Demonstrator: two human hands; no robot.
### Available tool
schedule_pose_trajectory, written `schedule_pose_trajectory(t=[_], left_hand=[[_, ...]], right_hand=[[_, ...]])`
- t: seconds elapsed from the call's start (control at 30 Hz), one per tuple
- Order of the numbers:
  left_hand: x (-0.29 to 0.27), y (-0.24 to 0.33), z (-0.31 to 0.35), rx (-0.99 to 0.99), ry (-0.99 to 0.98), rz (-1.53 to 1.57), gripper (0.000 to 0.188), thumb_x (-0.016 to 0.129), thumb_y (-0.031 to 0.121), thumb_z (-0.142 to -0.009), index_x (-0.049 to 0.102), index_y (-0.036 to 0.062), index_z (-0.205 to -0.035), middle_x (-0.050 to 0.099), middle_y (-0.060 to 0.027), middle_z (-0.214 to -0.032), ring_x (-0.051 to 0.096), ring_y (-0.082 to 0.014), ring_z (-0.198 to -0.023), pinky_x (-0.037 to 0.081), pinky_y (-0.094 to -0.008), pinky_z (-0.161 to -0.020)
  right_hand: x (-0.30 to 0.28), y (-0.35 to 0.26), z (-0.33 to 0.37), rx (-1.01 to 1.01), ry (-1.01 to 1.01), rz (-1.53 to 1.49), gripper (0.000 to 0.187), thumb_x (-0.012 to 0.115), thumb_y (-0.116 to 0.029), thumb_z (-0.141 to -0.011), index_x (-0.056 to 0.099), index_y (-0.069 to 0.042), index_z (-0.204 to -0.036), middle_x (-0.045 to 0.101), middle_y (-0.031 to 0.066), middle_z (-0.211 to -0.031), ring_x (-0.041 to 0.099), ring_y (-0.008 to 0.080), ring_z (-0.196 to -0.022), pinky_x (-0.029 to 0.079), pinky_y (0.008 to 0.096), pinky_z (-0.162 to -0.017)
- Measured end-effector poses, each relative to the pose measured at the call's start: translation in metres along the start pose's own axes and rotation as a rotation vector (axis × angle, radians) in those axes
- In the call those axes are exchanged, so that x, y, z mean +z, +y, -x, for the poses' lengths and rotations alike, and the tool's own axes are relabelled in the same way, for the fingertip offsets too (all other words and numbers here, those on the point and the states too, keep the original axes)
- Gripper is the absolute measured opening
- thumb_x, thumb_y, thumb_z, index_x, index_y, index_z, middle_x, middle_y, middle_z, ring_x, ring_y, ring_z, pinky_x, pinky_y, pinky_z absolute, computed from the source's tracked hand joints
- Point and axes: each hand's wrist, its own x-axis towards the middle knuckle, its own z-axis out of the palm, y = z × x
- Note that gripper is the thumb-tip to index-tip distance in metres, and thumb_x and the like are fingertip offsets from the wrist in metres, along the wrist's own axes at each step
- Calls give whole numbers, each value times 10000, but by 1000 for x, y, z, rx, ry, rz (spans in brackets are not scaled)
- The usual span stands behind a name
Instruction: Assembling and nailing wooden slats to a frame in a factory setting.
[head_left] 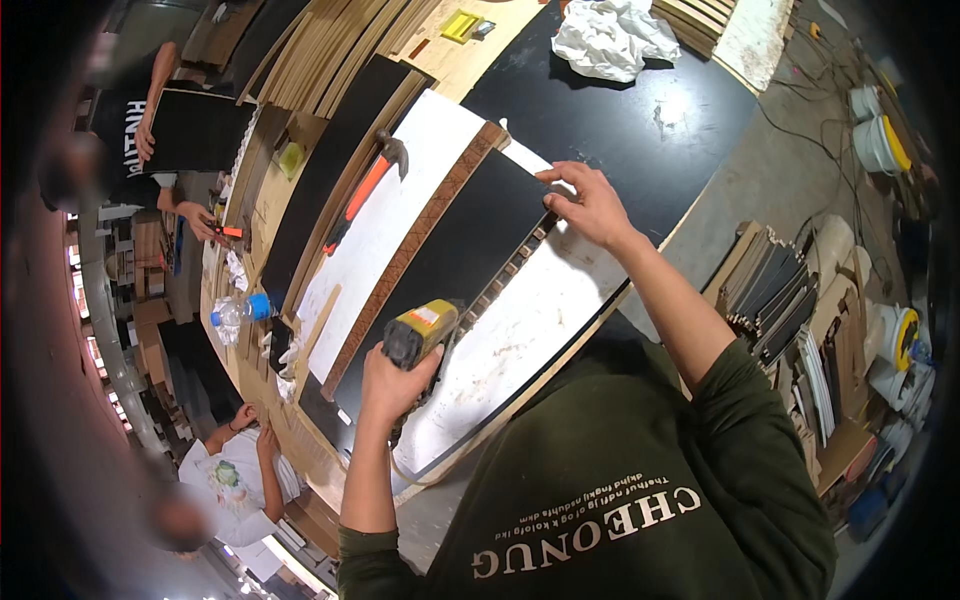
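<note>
My left hand [393, 382] is closed round a yellow-and-black nail gun [425, 325], which has a thin hose. The tool sits over the near edge of a black curved panel [460, 240], where a narrow strip with evenly spaced small blocks [515, 265] runs. My right hand [592, 205] rests at the panel's right corner, thumb and fingers apart and touching its end. Along the panel's far side lies a brown patterned curved strip [415, 255]. White sheets [530, 330] lie beneath the work. The nail gun's tip is hidden from view.
Beyond the panel lie an orange-handled hammer [370, 190] and stacked boards [335, 60]. Crumpled white paper [612, 40] sits on the dark tabletop [690, 130]. A water bottle [238, 315] stands at left, near two other people. Bundled strips [765, 285] and buckets [880, 145] occupy the right floor.
</note>
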Motion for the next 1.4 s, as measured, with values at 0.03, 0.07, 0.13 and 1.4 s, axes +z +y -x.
schedule_pose_trajectory(t=[0.03,0.07,0.13,1.4], left_hand=[[-4,8,5,-50,-27,48,384,702,287,-734,672,-18,-966,687,-169,-824,683,-243,-809,514,-350,-738],[-6,14,7,-101,-55,97,387,703,283,-733,671,-18,-973,690,-178,-859,683,-251,-851,513,-353,-759],[-2,15,4,-67,-43,115,390,705,279,-733,671,-20,-980,691,-178,-871,684,-250,-860,513,-352,-762],[6,74,-36,34,-138,57,415,701,300,-750,655,-16,-1015,656,-119,-724,625,-160,-578,499,-315,-608]], right_hand=[[1,0,1,2,-5,-25,359,629,-302,-783,655,-218,-1130,502,83,-1329,466,283,-1198,360,391,-1036],[-1,1,2,5,-4,-26,359,629,-302,-783,655,-218,-1130,502,83,-1329,466,283,-1198,360,391,-1036],[-4,0,1,-11,-41,1,341,605,-263,-829,630,-216,-1166,467,94,-1364,438,293,-1214,368,382,-1035],[-1,-2,1,45,-6,-19,319,617,-271,-790,662,-247,-1105,522,44,-1290,459,257,-1179,334,392,-1033]])
